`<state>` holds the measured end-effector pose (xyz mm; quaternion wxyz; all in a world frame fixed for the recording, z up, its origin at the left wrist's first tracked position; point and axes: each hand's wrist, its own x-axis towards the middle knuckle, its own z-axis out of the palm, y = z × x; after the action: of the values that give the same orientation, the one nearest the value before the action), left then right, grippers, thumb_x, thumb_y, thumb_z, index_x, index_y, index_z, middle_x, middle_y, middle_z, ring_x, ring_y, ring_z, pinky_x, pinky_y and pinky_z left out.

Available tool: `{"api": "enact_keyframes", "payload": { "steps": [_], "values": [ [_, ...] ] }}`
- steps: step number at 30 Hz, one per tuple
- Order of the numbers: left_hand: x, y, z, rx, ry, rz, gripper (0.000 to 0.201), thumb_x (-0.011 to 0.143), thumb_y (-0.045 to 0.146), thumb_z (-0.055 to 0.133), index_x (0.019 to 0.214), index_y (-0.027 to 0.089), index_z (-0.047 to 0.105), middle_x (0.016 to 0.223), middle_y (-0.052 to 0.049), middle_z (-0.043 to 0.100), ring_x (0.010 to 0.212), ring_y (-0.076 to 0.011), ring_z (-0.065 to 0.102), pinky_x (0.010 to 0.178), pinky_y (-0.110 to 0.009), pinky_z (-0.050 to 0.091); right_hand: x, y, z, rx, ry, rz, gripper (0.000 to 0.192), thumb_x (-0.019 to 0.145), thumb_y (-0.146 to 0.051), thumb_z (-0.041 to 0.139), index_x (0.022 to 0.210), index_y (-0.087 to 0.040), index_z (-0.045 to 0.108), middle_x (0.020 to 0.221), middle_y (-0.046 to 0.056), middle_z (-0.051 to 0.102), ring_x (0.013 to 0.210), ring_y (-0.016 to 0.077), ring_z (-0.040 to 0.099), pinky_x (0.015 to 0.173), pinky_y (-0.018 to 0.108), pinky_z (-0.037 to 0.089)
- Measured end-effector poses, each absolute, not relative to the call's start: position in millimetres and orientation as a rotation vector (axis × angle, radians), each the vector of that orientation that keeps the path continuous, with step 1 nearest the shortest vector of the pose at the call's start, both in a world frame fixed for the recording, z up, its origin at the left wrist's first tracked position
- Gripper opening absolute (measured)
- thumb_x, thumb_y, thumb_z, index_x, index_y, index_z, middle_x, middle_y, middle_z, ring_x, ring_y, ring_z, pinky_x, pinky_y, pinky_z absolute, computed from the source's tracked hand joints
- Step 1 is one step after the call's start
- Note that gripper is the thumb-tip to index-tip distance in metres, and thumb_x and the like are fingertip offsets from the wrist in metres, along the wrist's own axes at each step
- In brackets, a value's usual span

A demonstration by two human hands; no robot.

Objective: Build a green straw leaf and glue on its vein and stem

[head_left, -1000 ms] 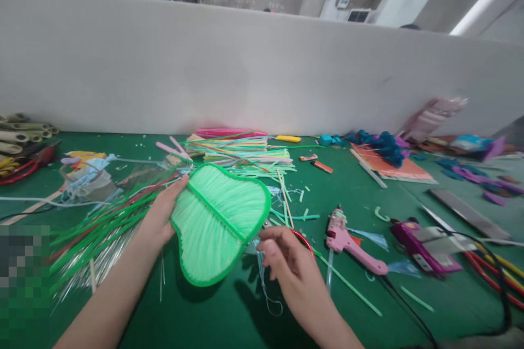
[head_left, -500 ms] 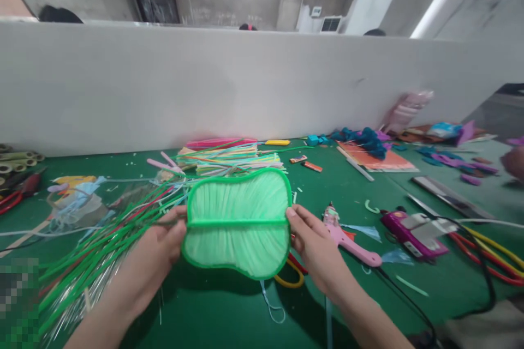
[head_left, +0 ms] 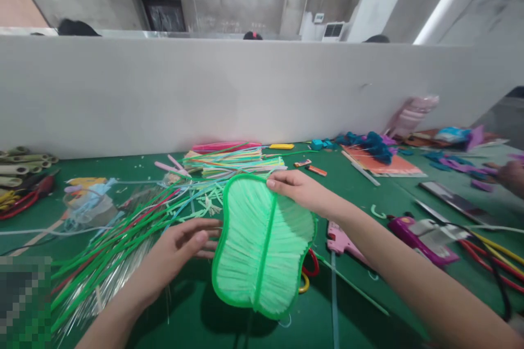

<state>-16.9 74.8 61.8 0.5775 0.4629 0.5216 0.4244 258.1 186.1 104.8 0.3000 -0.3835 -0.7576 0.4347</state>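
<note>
The green leaf [head_left: 262, 245] now runs near-to-far, not sideways as before, its far end pinched by the right hand [head_left: 301, 191], while the left hand [head_left: 180, 253] is open beside its left edge.

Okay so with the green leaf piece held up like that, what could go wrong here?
The right hand pinches only the top edge of the green leaf piece; the left hand is open beside it, so the piece could swing or slip. The pink glue gun lies just under the right forearm and may get bumped. Loose green strips by the left wrist could snag.
</note>
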Motion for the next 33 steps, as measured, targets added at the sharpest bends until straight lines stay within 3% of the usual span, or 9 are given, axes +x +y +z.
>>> {"api": "enact_keyframes", "payload": {
  "steps": [3, 6, 15, 20, 22, 25, 28, 30, 33],
  "values": [
    [-0.1, 85.5, 56.6, 1.068, 1.216, 1.005, 0.028, 0.062, 0.037, 0.091, 0.079, 0.020, 0.076, 0.068, -0.003, 0.070, 0.063, -0.0175, 0.064, 0.058, -0.025, 0.054, 241.0, 200.8, 103.0, -0.975, -2.223, 1.144, 0.041, 0.086, -0.049, 0.060, 0.059, -0.022, 0.046, 0.061, -0.006, 0.036, 0.061, 0.0124, 0.034, 0.059, 0.027, 0.028],
    [8.1, 88.1, 47.3, 1.027, 1.210, 0.997, 0.026, 0.062, 0.032, 0.090, 0.063, 0.018, 0.068, 0.057, 0.001, 0.062, 0.055, -0.0128, 0.057, 0.054, -0.022, 0.050, 230.6, 211.9, 97.1, -0.978, -2.357, 1.118, 0.037, 0.090, -0.043, 0.057, 0.061, -0.021, 0.047, 0.060, -0.006, 0.037, 0.059, 0.0123, 0.034, 0.058, 0.027, 0.026],
    [2.0, 83.7, 30.5, 0.887, 1.184, 0.948, 0.037, 0.068, 0.039, 0.087, 0.094, 0.015, 0.075, 0.084, -0.009, 0.077, 0.075, -0.0218, 0.072, 0.072, -0.033, 0.060, 219.0, 226.8, 86.6, -0.916, -2.564, 1.080, 0.032, 0.093, -0.032, 0.057, 0.064, -0.020, 0.057, 0.058, -0.006, 0.043, 0.057, 0.0118, 0.037, 0.058, 0.028, 0.026],
    [-5.6, 90.1, 25.8, 0.821, 1.228, 1.061, 0.033, 0.066, 0.037, 0.090, 0.083, 0.013, 0.074, 0.080, -0.007, 0.075, 0.071, -0.0170, 0.071, 0.069, -0.026, 0.060, 204.9, 230.6, 81.0, -0.899, -2.555, 1.059, 0.033, 0.093, -0.030, 0.062, 0.061, -0.019, 0.060, 0.054, -0.007, 0.046, 0.054, 0.0111, 0.040, 0.058, 0.028, 0.028],
    [-12.1, 90.9, 25.6, 0.788, 1.248, 1.112, 0.033, 0.064, 0.034, 0.091, 0.081, 0.013, 0.073, 0.079, -0.007, 0.075, 0.069, -0.0170, 0.071, 0.065, -0.025, 0.061, 203.6, 229.9, 81.1, -0.919, -2.492, 1.048, 0.027, 0.092, -0.033, 0.064, 0.069, -0.018, 0.065, 0.060, -0.005, 0.055, 0.059, 0.0125, 0.047, 0.061, 0.028, 0.034],
    [-31.0, 89.3, 28.0, 0.720, 1.295, 1.244, 0.033, 0.063, 0.029, 0.092, 0.086, 0.014, 0.073, 0.083, -0.004, 0.076, 0.071, -0.0168, 0.072, 0.063, -0.023, 0.062, 215.2, 223.5, 84.6, -0.984, -2.306, 1.007, 0.018, 0.094, -0.033, 0.063, 0.101, -0.018, 0.069, 0.101, 0.004, 0.071, 0.091, 0.0183, 0.061, 0.081, 0.031, 0.044],
    [-53.6, 87.2, 32.7, 0.623, 1.346, 1.427, 0.027, 0.067, 0.019, 0.088, 0.088, 0.018, 0.071, 0.083, 0.003, 0.076, 0.072, -0.0117, 0.072, 0.063, -0.015, 0.061, 239.3, 206.1, 87.2, -1.092, -2.082, 0.977, 0.032, 0.098, -0.036, 0.056, 0.125, -0.019, 0.060, 0.133, 0.011, 0.061, 0.119, 0.0223, 0.055, 0.100, 0.038, 0.042],
    [-61.6, 87.0, 35.4, 0.571, 1.353, 1.530, 0.019, 0.073, 0.015, 0.082, 0.087, 0.020, 0.069, 0.084, 0.007, 0.075, 0.070, -0.0073, 0.070, 0.066, -0.010, 0.059, 253.3, 187.0, 85.3, -1.149, -1.973, 1.036, 0.036, 0.101, -0.042, 0.048, 0.126, -0.019, 0.058, 0.132, 0.013, 0.062, 0.119, 0.0237, 0.057, 0.100, 0.041, 0.045],
    [-54.7, 86.5, 35.0, 0.526, 1.326, 1.582, 0.012, 0.081, 0.014, 0.074, 0.090, 0.021, 0.069, 0.089, 0.007, 0.075, 0.072, -0.0066, 0.070, 0.070, -0.010, 0.059, 260.0, 152.6, 76.6, -1.153, -1.921, 1.268, 0.051, 0.101, -0.058, 0.039, 0.123, -0.017, 0.061, 0.113, 0.013, 0.071, 0.098, 0.0240, 0.068, 0.082, 0.040, 0.057]
  ]
}}
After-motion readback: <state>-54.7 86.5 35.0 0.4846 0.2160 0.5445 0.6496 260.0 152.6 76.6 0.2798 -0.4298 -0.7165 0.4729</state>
